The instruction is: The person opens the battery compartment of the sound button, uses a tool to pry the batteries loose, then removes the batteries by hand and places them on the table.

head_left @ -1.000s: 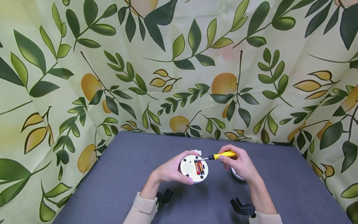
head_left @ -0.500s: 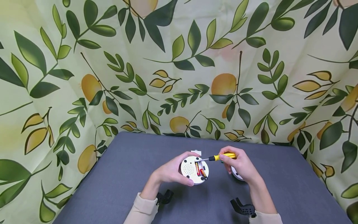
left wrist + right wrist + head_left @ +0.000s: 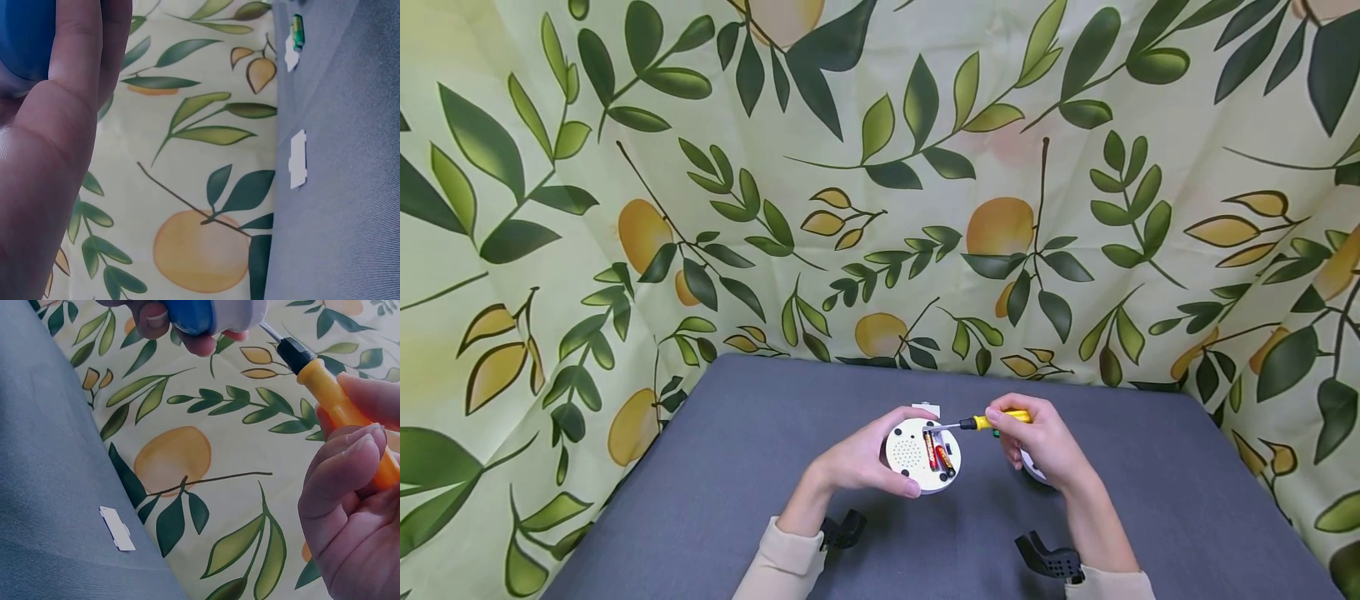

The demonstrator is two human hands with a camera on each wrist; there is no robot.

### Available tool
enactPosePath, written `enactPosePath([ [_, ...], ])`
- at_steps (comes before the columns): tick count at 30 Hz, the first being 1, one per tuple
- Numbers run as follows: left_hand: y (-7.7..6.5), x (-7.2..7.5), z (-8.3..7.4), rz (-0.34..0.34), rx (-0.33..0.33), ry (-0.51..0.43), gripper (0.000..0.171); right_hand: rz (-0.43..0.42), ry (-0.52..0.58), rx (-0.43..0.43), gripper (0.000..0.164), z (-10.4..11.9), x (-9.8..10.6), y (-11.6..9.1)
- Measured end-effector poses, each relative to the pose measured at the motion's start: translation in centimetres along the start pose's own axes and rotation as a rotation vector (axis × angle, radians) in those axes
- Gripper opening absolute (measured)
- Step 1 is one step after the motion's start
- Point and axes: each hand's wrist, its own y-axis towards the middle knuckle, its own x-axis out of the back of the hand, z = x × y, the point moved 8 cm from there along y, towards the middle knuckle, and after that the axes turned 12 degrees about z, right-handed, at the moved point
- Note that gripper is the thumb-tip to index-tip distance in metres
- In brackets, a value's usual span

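Note:
My left hand grips a round device by its rim, its white, hole-dotted underside facing up. The device's other side is blue in the left wrist view. Two red-and-black batteries lie in its uncovered compartment, and the right one slants with its lower end out over the edge. My right hand holds a screwdriver by its yellow handle. The metal tip reaches the compartment's upper end, near the batteries' top ends; exact contact is too small to tell.
A small white battery cover lies on the grey table behind the device. Further right, a green battery lies by another white piece. A round white item is partly hidden under my right hand. Leaf-patterned cloth hangs behind the table.
The right battery has swung from lying straight in the compartment to slanting, lower end outward. The screwdriver tip has stayed at the compartment's upper end; both hands have barely shifted.

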Motion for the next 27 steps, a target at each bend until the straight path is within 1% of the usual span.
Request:
enactPosePath([
  [2,0.01,-0.03,-0.05,0.001,0.0,0.002,0.08,0.0,0.016,-0.02,0.022,-0.23,-0.01,0.07],
  [8,0.09,-0.14,-0.18,0.012,-0.036,0.011,0.08,0.003,0.082,-0.083,0.026,-0.72,-0.14,0.08],
  [11,0.1,-0.13,-0.14,0.011,-0.036,0.008,0.079,0.003,0.096,-0.1,0.027,-0.82,-0.2,0.09],
  [16,0.11,-0.14,-0.09,0.012,-0.035,0.008,0.08,0.0,0.102,-0.11,0.027,-0.97,-0.23,0.1],
  [27,0.13,-0.15,-0.08,0.017,-0.023,0.0,0.081,-0.013,0.091,-0.099,0.027,-0.75,-0.21,0.14],
])
